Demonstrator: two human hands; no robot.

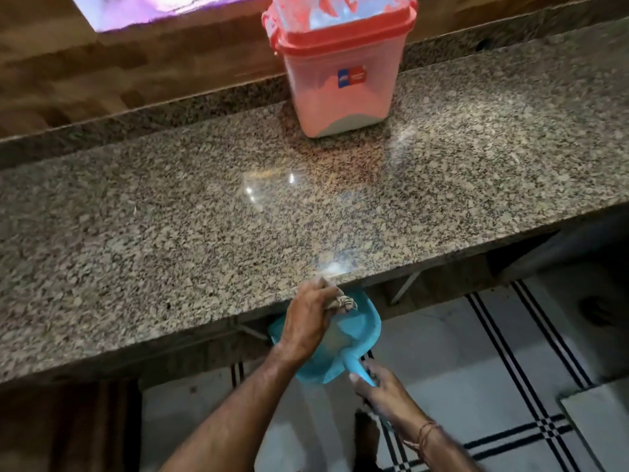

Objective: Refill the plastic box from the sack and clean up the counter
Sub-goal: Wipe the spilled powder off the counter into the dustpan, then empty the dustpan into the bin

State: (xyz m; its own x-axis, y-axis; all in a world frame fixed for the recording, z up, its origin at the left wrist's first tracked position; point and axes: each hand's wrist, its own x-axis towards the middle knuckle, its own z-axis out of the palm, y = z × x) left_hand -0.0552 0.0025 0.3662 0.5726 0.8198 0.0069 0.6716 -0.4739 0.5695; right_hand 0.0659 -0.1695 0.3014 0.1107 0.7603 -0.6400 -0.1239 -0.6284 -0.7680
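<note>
While right hand (384, 393) grips dustpan (360, 330), left hand (309, 318) clutches cloth (345, 303).

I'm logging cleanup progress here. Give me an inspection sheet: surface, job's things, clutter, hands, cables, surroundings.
Surface: speckled granite counter, white powder patch at its front edge.
Job's things: plastic box, red lid on, upright at the back; blue dustpan held just below the front edge; sack not seen.
Clutter: nothing seen.
Hands: left hand at the edge holds a small pale object, unclear what; right hand grips the dustpan handle.
Cables: nothing seen.
Surroundings: wooden panel behind; striped tiled floor below.
</note>
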